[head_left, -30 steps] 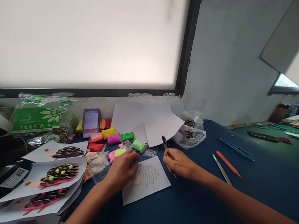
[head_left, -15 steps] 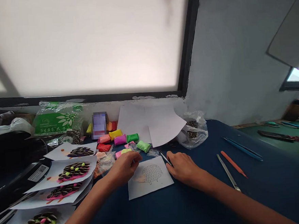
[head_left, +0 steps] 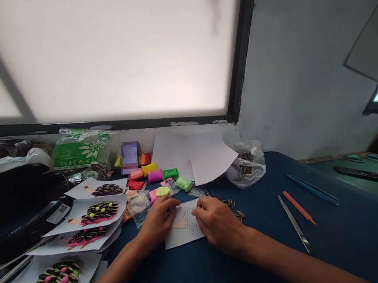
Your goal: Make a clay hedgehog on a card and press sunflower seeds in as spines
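A white sheet with a hedgehog drawing point(head_left: 182, 234) lies flat before me, its body lined with rows of short marks. My left hand point(head_left: 158, 217) rests over its left edge, fingers curled and holding the sheet down. Over the drawn body, my right hand point(head_left: 219, 223) is closed in a pinch; whatever sits between the fingertips is hidden. Striped sunflower seeds point(head_left: 240, 215) are scattered just right of this hand. Behind its knuckles shows the dark end of a pen point(head_left: 207, 192), mostly covered.
Coloured clay packets point(head_left: 155, 175) lie beyond the sheet. Finished seed hedgehog cards point(head_left: 100, 214) are stacked at left. A clear bag of seeds point(head_left: 246, 165) stands near the wall. Right of me lie tweezers point(head_left: 312, 189), an orange tool point(head_left: 300, 208) and a metal blade-like tool point(head_left: 294, 224).
My right hand has moved left from beside the pen onto the drawing, uncovering the scattered seeds. My left hand stays at the sheet's left edge. The view has shifted slightly.
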Tool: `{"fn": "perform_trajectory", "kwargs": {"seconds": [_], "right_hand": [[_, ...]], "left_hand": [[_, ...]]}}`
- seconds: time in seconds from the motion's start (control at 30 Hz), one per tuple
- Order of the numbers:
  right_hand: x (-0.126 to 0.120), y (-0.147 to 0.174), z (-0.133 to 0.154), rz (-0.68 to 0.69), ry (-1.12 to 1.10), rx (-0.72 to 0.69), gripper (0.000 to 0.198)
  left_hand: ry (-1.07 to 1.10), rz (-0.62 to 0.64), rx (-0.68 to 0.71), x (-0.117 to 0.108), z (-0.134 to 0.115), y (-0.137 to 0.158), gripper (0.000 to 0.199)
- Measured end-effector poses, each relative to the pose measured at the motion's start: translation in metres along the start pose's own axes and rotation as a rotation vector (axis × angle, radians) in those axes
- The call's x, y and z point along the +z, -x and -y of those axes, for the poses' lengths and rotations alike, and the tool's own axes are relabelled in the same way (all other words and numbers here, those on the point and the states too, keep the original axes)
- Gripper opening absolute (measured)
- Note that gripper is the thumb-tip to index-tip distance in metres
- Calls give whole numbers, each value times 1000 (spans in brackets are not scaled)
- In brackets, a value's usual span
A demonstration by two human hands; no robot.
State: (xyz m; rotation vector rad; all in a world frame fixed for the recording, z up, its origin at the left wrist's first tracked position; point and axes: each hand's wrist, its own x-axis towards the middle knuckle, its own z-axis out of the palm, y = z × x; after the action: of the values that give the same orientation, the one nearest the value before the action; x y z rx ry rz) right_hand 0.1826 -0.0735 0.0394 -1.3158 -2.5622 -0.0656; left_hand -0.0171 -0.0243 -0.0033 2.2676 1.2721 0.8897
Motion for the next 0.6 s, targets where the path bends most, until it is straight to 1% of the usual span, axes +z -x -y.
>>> {"fn": "perform_trajectory", "kwargs": {"seconds": [0.07,0.2,0.4,0.6], "right_hand": [[8,0,3,-28,-47,-52,19],[17,-2,4,-3,-83,-61,27],[18,-3,3,43,-68,-62,28],[14,-5,3,43,32,-84,27]], "left_hand": [[27,-20,11,1,2,0,26],[38,-27,38,3,5,1,27],[36,-23,33,5,7,0,26],[14,-15,27,5,6,-1,26]]}}
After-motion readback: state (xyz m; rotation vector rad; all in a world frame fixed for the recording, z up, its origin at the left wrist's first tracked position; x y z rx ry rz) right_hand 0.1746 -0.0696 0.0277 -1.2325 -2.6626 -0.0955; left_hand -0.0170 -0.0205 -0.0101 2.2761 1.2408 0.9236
